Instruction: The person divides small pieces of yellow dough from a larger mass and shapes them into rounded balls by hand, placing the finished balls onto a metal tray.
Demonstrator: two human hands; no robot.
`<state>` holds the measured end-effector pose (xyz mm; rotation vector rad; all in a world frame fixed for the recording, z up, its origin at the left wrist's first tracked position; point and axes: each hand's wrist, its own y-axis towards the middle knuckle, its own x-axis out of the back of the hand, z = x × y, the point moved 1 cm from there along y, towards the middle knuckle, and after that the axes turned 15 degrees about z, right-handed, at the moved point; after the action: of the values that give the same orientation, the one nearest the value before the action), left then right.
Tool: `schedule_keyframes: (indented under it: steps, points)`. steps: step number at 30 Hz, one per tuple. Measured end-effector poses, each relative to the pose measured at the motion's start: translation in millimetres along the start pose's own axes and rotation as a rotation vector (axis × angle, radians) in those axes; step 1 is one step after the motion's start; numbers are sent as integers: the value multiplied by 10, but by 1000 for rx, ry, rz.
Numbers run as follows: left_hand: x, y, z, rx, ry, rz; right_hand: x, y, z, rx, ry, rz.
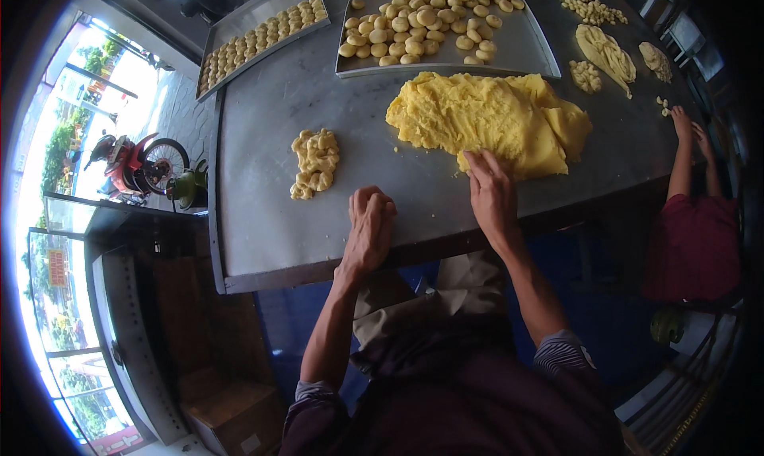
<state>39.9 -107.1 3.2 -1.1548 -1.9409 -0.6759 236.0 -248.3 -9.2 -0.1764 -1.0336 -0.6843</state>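
The large flattened mass of soft yellow dough (485, 122) lies on the grey metal worktable (270, 217), ahead of the person and a little to their right, its long axis running side to side across the table. The right hand (492, 195) is much the nearer one: its fingers are stretched forward and spread only slightly, the fingertips pressed against the near edge of the mass, where they seem to pinch or pull at it. How much dough they have hold of cannot be told, since the fingers cover that edge.

The left hand (368, 227) rests on the bare table close to the front rim, well short of the mass, with the fingers curled loosely under into a half fist. Whether a small piece sits inside it is hidden. To its left and somewhat further out lies a small lumpy heap of pale yellow dough pieces (315, 163), apart from both hands.

Beyond the mass stands a shallow metal tray of small round dough balls (525, 54), and a second such tray (263, 10) sits at the far left corner. At the right end of the table another person's hands (689, 130) rest near thinner strips of dough (606, 54)
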Motion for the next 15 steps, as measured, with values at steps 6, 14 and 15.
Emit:
schedule_keyframes:
  steps: [6, 14, 15]
  points:
    - [129, -62, 114, 111, -147, -67, -1, -168, 39, 127, 53, -36]
    - [406, 277, 61, 336, -263, 12, 140, 174, 138, 122, 173, 166]
    - [388, 412, 87, 308, -97, -3, 146, 211, 133, 127, 133, 175]
